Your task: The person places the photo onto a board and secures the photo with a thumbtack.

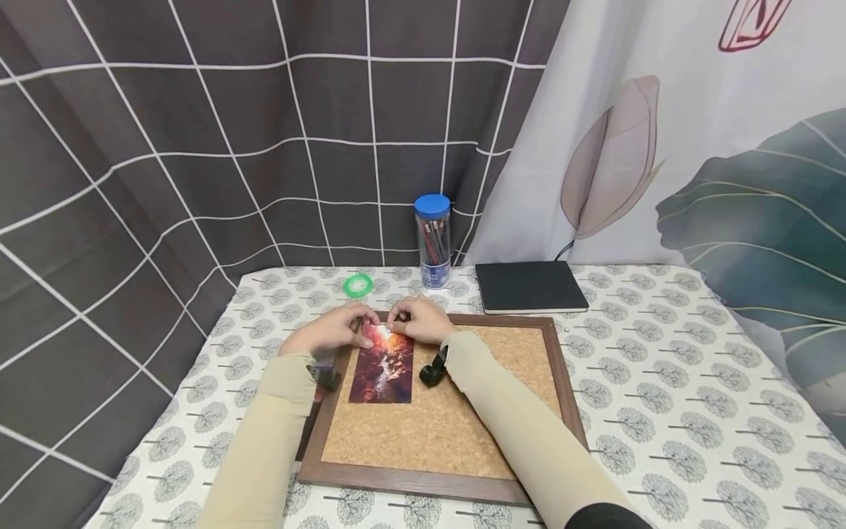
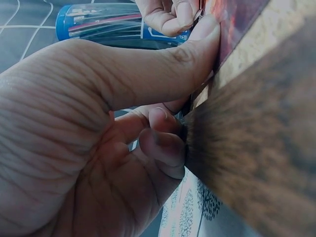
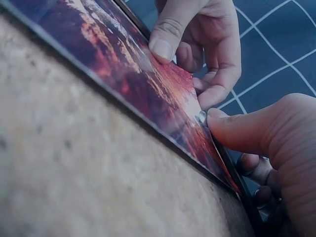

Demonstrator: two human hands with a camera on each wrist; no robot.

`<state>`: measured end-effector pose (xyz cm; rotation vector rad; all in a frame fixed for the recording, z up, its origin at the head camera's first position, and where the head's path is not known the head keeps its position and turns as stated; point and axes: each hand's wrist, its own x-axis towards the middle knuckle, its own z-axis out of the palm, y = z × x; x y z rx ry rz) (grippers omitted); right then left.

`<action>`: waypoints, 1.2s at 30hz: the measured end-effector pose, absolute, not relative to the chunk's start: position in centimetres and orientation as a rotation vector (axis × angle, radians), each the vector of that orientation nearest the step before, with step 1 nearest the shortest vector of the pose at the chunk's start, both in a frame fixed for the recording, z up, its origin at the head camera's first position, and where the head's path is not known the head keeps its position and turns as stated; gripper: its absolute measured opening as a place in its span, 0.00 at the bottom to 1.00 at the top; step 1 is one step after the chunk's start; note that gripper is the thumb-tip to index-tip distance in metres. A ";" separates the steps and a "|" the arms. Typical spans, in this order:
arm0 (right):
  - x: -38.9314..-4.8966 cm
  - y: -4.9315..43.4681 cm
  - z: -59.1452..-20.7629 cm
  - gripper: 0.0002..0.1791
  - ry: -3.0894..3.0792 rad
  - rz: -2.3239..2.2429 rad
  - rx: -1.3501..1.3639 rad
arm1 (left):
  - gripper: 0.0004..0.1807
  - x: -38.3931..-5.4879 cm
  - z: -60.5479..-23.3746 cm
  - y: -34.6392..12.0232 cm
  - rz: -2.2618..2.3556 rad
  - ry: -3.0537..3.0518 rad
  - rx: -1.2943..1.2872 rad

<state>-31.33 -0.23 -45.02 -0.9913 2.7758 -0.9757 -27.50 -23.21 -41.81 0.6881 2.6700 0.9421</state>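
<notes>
A glossy picture card (image 1: 381,371) in reds and purples lies on a cork board (image 1: 423,441) with a brown wooden frame, near its top left corner. My left hand (image 1: 335,328) holds the card's upper left part, its thumb (image 2: 197,54) pressing on the card and its other fingers bent at the frame's edge. My right hand (image 1: 423,321) is at the card's top edge. In the right wrist view its thumb presses a small shiny piece (image 3: 202,117), apparently a thumbtack, while its other fingers curl behind the frame.
Behind the board stand a clear pencil tub (image 1: 433,239) with a blue lid and a green tape roll (image 1: 358,285). A flat black pad (image 1: 531,286) lies at the back right. A small shiny bit lies right of the frame. Dark checked cloth (image 1: 264,103) hangs behind.
</notes>
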 end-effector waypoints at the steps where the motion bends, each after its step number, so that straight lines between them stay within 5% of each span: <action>1: -31.3 -0.2 -44.9 0.03 2.785 -0.971 -0.992 | 0.20 -27.6 -41.7 -23.2 0.942 2.672 0.693; 36: -31.3 -0.8 -45.1 0.02 2.898 -0.848 -1.025 | 0.20 -27.4 -41.4 -22.9 0.909 2.682 0.661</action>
